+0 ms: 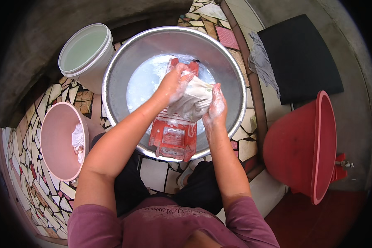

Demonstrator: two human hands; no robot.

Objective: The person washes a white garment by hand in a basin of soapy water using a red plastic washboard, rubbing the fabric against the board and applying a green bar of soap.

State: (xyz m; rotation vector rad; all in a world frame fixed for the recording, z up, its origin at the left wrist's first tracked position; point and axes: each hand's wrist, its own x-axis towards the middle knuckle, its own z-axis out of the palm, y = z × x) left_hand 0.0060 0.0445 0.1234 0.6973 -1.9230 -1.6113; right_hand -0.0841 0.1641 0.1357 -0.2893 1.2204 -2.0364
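A wet white cloth (195, 99) is stretched between my two hands above a red plastic washboard (173, 136). My left hand (176, 82) grips the cloth's upper left side. On its right edge, my right hand (217, 104) holds it with the thumb up, and suds coat the skin of both. The washboard leans inside a large round metal basin (121, 62), its lower end against the near rim. Milky, soapy water (142, 80) lies in the basin. Part of a darker cloth shows at the water's far side, mostly hidden behind the washboard.
A white bucket of water (85, 49) stands at far left. Nearer is a pink tub (57, 139) with a white cloth (78, 139) inside. At right, a red basin (293, 145) rests on its side by a tap (344, 163). A grey cloth (262, 62) hangs beside a black panel (300, 59).
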